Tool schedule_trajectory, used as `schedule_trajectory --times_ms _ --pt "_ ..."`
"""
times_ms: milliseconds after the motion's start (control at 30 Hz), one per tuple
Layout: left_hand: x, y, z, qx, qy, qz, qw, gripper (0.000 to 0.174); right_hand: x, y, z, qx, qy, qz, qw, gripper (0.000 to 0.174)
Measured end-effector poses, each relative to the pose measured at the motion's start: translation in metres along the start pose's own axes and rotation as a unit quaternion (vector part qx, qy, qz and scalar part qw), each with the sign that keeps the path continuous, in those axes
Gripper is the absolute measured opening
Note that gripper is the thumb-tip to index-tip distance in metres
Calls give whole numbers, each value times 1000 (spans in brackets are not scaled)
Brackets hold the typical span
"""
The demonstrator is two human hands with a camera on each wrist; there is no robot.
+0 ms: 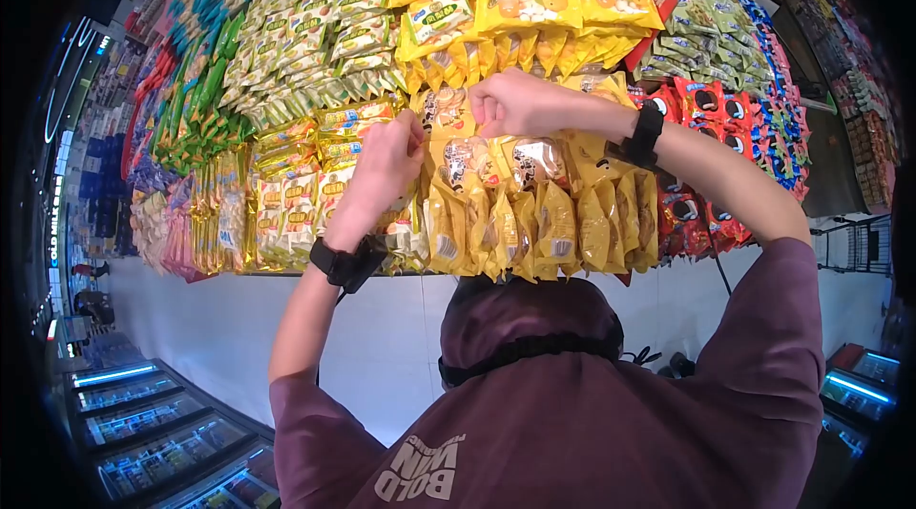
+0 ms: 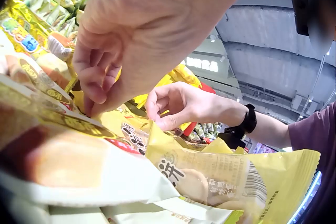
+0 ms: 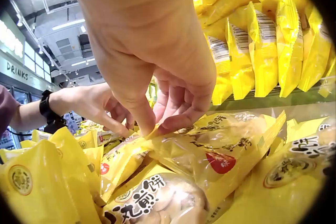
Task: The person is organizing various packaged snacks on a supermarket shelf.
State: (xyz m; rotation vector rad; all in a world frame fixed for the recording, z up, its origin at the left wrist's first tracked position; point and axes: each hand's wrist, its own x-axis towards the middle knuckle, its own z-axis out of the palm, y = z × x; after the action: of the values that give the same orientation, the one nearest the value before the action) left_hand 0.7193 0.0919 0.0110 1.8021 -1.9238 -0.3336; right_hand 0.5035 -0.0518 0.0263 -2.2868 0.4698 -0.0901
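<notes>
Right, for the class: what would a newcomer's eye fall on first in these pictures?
Most likely the bright yellow packets, massed in the upper middle of the head view. Next, probably, the two bare hands among them: the right hand pinches a packet's edge, while the left hand has curled fingers at their left side. The dark purple shirt, lettered BOLD WIN, also stands out at the bottom.

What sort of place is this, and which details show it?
Probably a supermarket or snack shop: rows of glossy yellow plastic snack packets, glass-fronted cabinets with bluish strip lights, and a pale wall sign reading DRINKS in dark letters.
</notes>
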Motion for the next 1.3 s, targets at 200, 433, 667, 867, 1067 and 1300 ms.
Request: schedule_trajectory --times_ms 200,433,667,867,1067,1300 --pt "-2 -4 6 28 3 22 999 12 -6 -13 4 -229 56 -116 965 24" --pt "-2 -2 3 34 -3 28 999 11 8 8 15 -349 35 -276 895 21" --pt "-4 2 6 76 31 34 996 12 -11 -1 -4 -323 -17 -229 918 26" --pt "-7 -2 5 97 38 20 994 14 -21 -2 -12 -303 26 -230 924 26" --pt "-6 7 1 78 26 1 997 14 -21 9 -4 -306 48 -227 923 36" --pt "-6 11 -2 67 -6 19 998 17 -11 9 7 -349 14 -199 916 42"
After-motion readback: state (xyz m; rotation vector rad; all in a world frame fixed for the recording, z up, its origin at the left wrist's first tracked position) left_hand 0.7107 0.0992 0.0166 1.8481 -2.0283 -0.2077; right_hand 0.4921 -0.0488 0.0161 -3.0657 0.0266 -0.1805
